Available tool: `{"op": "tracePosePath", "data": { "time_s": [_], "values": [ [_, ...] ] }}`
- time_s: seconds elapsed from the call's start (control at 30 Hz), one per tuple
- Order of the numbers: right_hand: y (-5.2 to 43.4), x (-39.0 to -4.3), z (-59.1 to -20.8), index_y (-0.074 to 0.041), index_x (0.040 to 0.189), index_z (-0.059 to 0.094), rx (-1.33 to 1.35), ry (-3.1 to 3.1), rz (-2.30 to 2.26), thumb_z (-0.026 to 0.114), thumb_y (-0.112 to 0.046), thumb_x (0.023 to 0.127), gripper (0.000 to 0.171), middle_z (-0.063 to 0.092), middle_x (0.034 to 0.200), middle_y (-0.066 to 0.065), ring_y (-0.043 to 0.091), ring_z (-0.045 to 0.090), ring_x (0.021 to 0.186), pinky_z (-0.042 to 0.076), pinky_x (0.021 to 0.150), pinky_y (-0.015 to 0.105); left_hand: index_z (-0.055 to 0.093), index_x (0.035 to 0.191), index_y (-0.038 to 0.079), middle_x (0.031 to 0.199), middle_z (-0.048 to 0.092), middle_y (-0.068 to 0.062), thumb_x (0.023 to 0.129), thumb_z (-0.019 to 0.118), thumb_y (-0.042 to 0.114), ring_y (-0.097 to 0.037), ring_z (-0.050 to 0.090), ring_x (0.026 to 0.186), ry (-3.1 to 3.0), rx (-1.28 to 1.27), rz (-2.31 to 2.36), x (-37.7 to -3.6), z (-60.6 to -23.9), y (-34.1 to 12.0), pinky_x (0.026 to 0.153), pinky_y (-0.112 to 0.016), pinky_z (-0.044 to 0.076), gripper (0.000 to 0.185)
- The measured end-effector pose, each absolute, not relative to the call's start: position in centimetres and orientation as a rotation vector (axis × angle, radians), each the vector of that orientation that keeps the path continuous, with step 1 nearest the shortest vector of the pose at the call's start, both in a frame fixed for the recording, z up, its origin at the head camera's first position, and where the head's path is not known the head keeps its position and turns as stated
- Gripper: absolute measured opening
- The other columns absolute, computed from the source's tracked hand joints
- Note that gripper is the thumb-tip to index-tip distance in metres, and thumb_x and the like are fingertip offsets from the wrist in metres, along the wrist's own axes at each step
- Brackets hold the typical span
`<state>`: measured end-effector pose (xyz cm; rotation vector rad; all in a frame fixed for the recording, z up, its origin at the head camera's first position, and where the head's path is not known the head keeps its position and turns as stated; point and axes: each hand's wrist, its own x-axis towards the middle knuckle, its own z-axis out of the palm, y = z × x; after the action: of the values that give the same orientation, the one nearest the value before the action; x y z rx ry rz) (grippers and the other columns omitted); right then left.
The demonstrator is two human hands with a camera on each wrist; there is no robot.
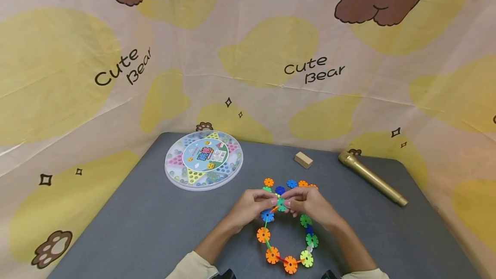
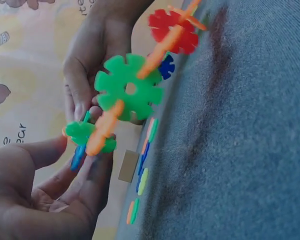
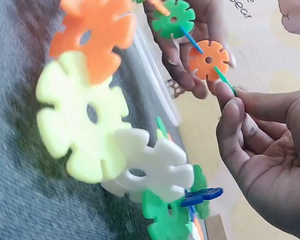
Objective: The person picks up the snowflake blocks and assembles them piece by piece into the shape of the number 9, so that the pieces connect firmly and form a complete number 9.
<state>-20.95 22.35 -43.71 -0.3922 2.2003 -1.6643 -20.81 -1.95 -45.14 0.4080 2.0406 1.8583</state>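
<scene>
A chain of notched plastic snowflake discs in orange, green, blue and other colours hangs in a loop between the hands; one orange disc [image 1: 263,234] is at its left side. At the top of the loop, my left hand [image 1: 249,208] pinches the chain's end near a green disc [image 1: 281,204]. Facing it, my right hand [image 3: 270,145] pinches a green disc [image 3: 225,80] seen edge-on, slotted into an orange disc [image 3: 208,60]. The fingertips of both hands nearly meet. Larger in the left wrist view is another green disc [image 2: 130,87], joined to orange ones.
Loose discs, among them an orange one [image 1: 269,182] and a blue one [image 1: 292,183], lie beyond the hands. A round board game [image 1: 205,158] is at the back left of the grey table [image 1: 155,227]. A wooden block [image 1: 303,160] and a gold microphone [image 1: 373,179] lie back right.
</scene>
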Motion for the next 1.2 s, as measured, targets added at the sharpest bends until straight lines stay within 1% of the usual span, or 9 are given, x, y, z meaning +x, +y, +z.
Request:
{"op": "tracePosePath", "data": {
  "time_s": [0.03, 0.23, 0.33, 0.47, 0.63, 0.8, 0.87, 1.03, 1.2],
  "values": [
    [22.2, -20.9, -43.7, 0.007, 0.124, 0.071, -0.397, 2.196, -1.659, 0.069, -0.012, 0.103, 0.029, 0.077, 0.096, 0.015, 0.032, 0.071, 0.084, 0.062, 0.073, 0.03, 0.078, 0.121, 0.005, 0.106, 0.078, -0.004, 0.102, 0.072, 0.028, -0.009, 0.064, 0.081, 2.038, 0.411, 1.864, -20.8, -45.2, -2.0, 0.065, -0.023, 0.05, 0.031],
    [21.8, -20.9, -43.8, 0.003, 0.122, 0.074, -0.393, 2.202, -1.642, 0.071, -0.015, 0.102, 0.026, 0.077, 0.095, 0.015, 0.031, 0.07, 0.082, 0.063, 0.073, 0.032, 0.078, 0.119, 0.001, 0.105, 0.081, -0.01, 0.101, 0.073, 0.019, -0.011, 0.075, 0.087, 2.006, 0.441, 1.908, -20.9, -45.6, -1.9, 0.076, -0.021, 0.058, 0.026],
    [22.2, -21.2, -43.8, 0.003, 0.123, 0.073, -0.387, 2.255, -1.628, 0.072, -0.017, 0.102, 0.029, 0.077, 0.097, 0.016, 0.029, 0.069, 0.08, 0.062, 0.071, 0.034, 0.079, 0.118, 0.001, 0.103, 0.081, -0.012, 0.101, 0.073, 0.017, -0.018, 0.077, 0.085, 2.0, 0.435, 1.92, -20.9, -45.6, -2.0, 0.075, -0.023, 0.06, 0.024],
    [23.4, -21.7, -44.0, 0.005, 0.126, 0.072, -0.367, 2.369, -1.62, 0.073, -0.019, 0.101, 0.034, 0.076, 0.109, 0.021, 0.033, 0.072, 0.089, 0.062, 0.071, 0.037, 0.079, 0.117, 0.0, 0.104, 0.08, -0.013, 0.101, 0.073, 0.015, -0.024, 0.078, 0.081, 2.004, 0.422, 1.932, -20.8, -45.5, -2.0, 0.072, -0.023, 0.061, 0.022],
    [25.0, -22.2, -44.6, 0.003, 0.128, 0.072, -0.25, 2.464, -1.62, 0.076, -0.02, 0.1, 0.036, 0.075, 0.12, 0.021, 0.034, 0.073, 0.1, 0.063, 0.078, 0.039, 0.08, 0.115, 0.0, 0.105, 0.08, -0.012, 0.1, 0.073, 0.013, -0.018, 0.077, 0.078, 2.038, 0.406, 1.916, -20.8, -45.5, -1.9, 0.07, -0.022, 0.059, 0.021],
    [26.3, -22.3, -44.9, 0.003, 0.131, 0.07, -0.196, 2.478, -1.616, 0.074, -0.014, 0.1, 0.035, 0.074, 0.123, 0.022, 0.031, 0.074, 0.101, 0.063, 0.082, 0.038, 0.08, 0.114, -0.001, 0.107, 0.08, -0.013, 0.1, 0.073, 0.011, -0.009, 0.072, 0.087, 2.104, 0.428, 1.881, -20.8, -45.5, -2.1, 0.074, -0.021, 0.058, 0.02],
    [26.6, -22.3, -45.2, 0.002, 0.131, 0.07, -0.191, 2.506, -1.568, 0.074, -0.013, 0.1, 0.034, 0.074, 0.124, 0.021, 0.029, 0.073, 0.103, 0.062, 0.082, 0.037, 0.08, 0.113, -0.002, 0.106, 0.08, -0.013, 0.099, 0.073, 0.01, -0.009, 0.072, 0.084, 2.112, 0.421, 1.871, -20.8, -45.6, -2.2, 0.071, -0.022, 0.057, 0.02],
    [26.9, -22.5, -45.6, -0.002, 0.13, 0.072, -0.258, 2.577, -1.407, 0.076, -0.013, 0.098, 0.034, 0.074, 0.124, 0.015, 0.027, 0.07, 0.108, 0.06, 0.087, 0.038, 0.081, 0.109, 0.003, 0.1, 0.08, -0.007, 0.096, 0.076, 0.013, -0.009, 0.066, 0.073, 2.12, 0.342, 1.814, -20.8, -45.6, -2.3, 0.055, -0.023, 0.052, 0.018],
    [26.9, -22.6, -45.8, -0.003, 0.126, 0.073, -0.319, 2.616, -1.315, 0.079, -0.012, 0.095, 0.033, 0.075, 0.121, 0.012, 0.024, 0.068, 0.106, 0.059, 0.089, 0.039, 0.081, 0.109, 0.004, 0.099, 0.079, -0.006, 0.096, 0.077, 0.014, -0.01, 0.066, 0.075, 2.108, 0.316, 1.789, -20.8, -45.6, -2.3, 0.054, -0.024, 0.052, 0.017]
  ]
}}
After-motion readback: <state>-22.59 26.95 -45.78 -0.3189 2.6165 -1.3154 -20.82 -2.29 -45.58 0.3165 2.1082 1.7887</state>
